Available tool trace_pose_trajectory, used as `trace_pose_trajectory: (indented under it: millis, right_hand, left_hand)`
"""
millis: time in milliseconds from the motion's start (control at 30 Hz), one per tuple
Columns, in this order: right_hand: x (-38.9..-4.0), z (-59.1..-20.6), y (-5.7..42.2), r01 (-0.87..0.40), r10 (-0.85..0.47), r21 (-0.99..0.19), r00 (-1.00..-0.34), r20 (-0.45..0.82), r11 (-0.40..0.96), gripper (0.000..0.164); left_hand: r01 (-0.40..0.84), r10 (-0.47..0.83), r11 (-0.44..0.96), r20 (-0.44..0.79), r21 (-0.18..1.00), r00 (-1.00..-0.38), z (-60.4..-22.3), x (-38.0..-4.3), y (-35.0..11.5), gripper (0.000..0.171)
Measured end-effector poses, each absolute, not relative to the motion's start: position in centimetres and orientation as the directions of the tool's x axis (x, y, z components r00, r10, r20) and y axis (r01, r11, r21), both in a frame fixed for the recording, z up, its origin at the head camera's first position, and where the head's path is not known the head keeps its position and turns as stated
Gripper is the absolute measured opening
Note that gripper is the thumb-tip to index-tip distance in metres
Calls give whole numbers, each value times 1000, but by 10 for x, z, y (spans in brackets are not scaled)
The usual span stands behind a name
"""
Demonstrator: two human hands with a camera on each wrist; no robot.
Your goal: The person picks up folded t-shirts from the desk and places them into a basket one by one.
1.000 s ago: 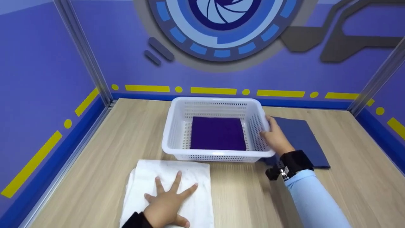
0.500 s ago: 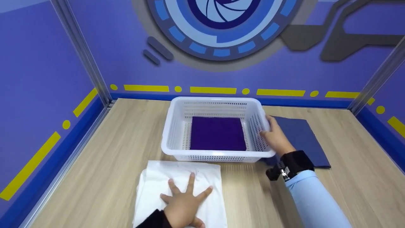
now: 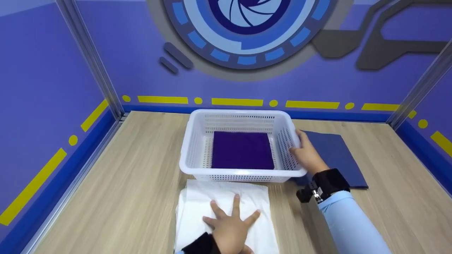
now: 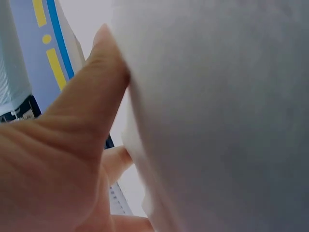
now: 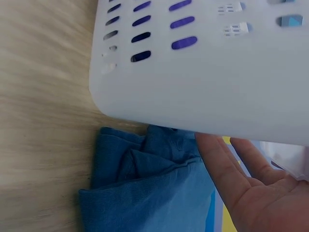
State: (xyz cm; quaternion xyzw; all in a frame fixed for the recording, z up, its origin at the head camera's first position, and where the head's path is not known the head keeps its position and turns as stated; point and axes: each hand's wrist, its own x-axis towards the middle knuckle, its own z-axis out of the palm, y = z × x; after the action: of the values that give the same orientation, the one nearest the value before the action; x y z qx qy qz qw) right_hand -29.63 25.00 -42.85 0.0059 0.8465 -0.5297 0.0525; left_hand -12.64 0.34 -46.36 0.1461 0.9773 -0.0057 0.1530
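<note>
A folded white cloth (image 3: pixel 197 204) lies on the table in front of the basket, and my left hand (image 3: pixel 230 231) rests flat on top of it with fingers spread. In the left wrist view that cloth (image 4: pixel 217 116) fills most of the frame beside the thumb. My right hand (image 3: pixel 309 155) grips the right rim of a white perforated plastic basket (image 3: pixel 240 172), thumb over the rim. Inside the basket lies a folded purple cloth (image 3: pixel 242 151). Seen from the right wrist, the fingers of the right hand (image 5: pixel 260 193) are partly hidden by the basket wall.
A folded blue cloth (image 3: pixel 335 158) lies right of the basket, partly under the right hand and forearm; its layered folds show in the right wrist view. Purple-blue panels with yellow marks (image 3: pixel 236 102) stand at the back and sides of the wooden table (image 3: pixel 141 158).
My left hand has slid the white cloth to the right along the table, to in front of the basket. The right hand and the basket have stayed put.
</note>
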Motion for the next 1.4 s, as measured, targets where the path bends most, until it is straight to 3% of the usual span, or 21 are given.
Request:
trace_pose_trajectory:
  millis: [267,500,700,933,1033,1267,1400]
  right_hand:
    - [-297,-427,250,53,-46,-896,-996,-82,441,75]
    - [-297,-428,250,66,-45,-895,-994,-95,441,75]
    - [-297,-430,250,42,-49,-898,-996,-71,439,75]
    - [-297,-429,251,48,-58,-931,-996,-74,361,75]
    - [-297,-428,252,56,-66,-937,-994,-84,346,75]
    - [-288,-424,257,99,-86,-947,-988,-131,306,77]
    - [-264,-425,263,114,-129,-970,-981,-143,213,71]
  left_hand:
    - [267,275,961,-294,68,-915,-464,-130,30,107]
    - [181,237,963,-306,201,-922,-467,-132,52,106]
    - [216,279,945,-261,245,-924,-468,-129,54,102]
    - [408,451,889,-248,208,-857,-463,-130,25,82]
    - [442,492,861,-186,251,-851,-462,-130,5,78]
    - [393,438,813,-4,430,-899,-466,-133,-64,70]
    - [341,386,795,14,501,-922,-468,-135,-98,66]
